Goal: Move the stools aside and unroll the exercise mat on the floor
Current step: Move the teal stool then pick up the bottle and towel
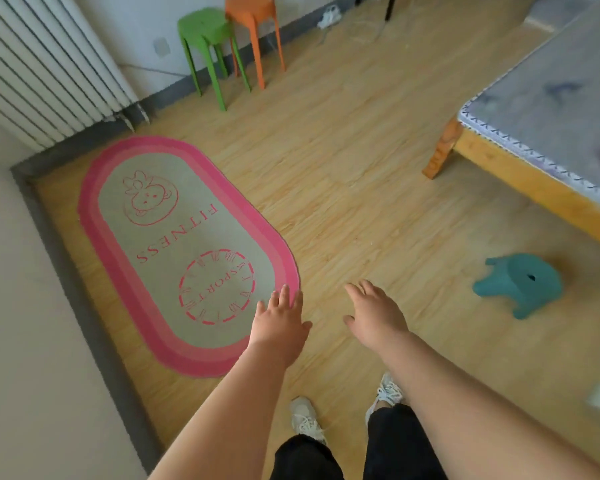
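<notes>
Your mat (187, 251) lies unrolled at ten o'clock. The green stool (205, 29) and orange stool (252, 8) stand by the wall at twelve (teal stool (523, 282) at three). Left hand (279, 323) and right hand (378, 313) hover spread and empty; little seems left.

oval pink-bordered exercise mat (187, 254) lies flat and unrolled on wood floor (361, 168) near wall corner. green stool (207, 46) and orange stool (253, 32) stand upright side by side against far wall beside radiator (42, 64). small teal stool (520, 284) sits near bed (551, 116). left hand (279, 323) and right hand (374, 315) both stretched forward, fingers straight, holding nothing; left one over mat edge.
</notes>
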`<control>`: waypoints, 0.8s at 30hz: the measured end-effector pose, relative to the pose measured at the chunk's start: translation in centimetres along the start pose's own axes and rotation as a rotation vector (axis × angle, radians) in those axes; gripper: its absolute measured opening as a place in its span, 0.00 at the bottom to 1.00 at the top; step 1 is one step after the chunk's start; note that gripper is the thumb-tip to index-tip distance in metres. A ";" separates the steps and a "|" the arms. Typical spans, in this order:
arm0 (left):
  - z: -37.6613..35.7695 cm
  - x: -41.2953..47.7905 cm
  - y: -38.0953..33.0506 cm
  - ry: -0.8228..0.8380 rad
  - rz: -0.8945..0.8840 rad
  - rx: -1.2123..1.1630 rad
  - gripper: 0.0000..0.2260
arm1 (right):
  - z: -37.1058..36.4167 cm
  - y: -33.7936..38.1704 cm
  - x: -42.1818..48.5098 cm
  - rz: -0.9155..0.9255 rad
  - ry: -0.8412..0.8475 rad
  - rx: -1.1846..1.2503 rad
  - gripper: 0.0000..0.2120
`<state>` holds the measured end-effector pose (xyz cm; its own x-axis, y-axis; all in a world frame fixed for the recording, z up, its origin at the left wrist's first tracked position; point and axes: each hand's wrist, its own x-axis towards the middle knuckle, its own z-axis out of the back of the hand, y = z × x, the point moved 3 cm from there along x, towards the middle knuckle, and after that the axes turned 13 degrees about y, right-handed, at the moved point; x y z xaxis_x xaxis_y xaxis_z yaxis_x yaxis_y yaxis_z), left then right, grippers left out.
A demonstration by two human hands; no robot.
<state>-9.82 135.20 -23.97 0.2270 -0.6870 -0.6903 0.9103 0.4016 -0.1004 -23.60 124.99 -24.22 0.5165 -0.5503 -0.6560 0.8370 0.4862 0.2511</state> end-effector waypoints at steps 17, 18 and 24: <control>5.5 8.6 -36.8 0.077 -0.454 0.396 0.29 | 3.9 -34.8 -9.9 -0.507 -0.129 0.346 0.31; 5.6 8.8 -38.1 0.073 -0.464 0.423 0.29 | 4.0 -36.0 -10.2 -0.514 -0.136 0.361 0.31; 4.6 9.9 -49.4 0.061 -0.613 0.618 0.28 | 3.7 -45.9 -15.5 -0.659 -0.207 0.481 0.31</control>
<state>-50.90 105.74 -22.55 -0.3675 -0.6339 -0.6805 0.8946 -0.4411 -0.0722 -69.32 108.70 -22.91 -0.1215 -0.7566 -0.6424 0.9405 -0.2948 0.1692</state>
